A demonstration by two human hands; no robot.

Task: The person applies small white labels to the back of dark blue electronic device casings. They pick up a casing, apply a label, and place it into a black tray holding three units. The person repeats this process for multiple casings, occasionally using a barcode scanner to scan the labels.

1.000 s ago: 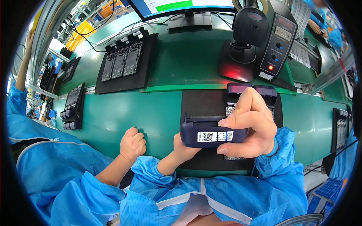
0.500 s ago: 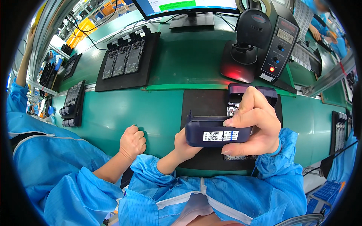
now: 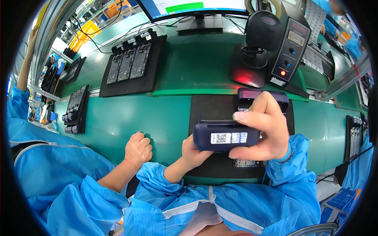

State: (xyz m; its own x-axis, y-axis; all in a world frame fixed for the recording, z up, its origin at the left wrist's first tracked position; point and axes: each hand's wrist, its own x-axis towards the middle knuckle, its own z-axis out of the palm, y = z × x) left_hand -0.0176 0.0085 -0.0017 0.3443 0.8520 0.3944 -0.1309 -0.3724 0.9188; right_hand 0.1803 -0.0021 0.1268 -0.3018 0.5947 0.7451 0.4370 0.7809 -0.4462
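Note:
A dark blue electronic device casing [image 3: 202,138], with a white label [image 3: 228,137] bearing a square code on the side turned toward me, is held above a black mat [image 3: 199,106]. My left hand [image 3: 191,154] grips its left end, the fingers mostly hidden behind it. At the right end, my right hand [image 3: 271,128] holds it between the thumb and bent fingers. Beyond my right hand, another dark casing [image 3: 277,98] lies on the mat. An exposed circuit board [image 3: 246,163] shows below the right hand, partly covered.
A black stand scanner [image 3: 260,35] throws red light on the bench beside a control box [image 3: 291,51] with knobs. Behind stands a monitor [image 3: 193,8]. Black trays [image 3: 153,74] of opened devices are at the left. A co-worker's closed hand [image 3: 138,149] rests near my left arm.
The casing has shifted slightly up and tilted, and its label now looks smeared. My right hand's fingers have moved a little on it. The co-worker's fist stays put.

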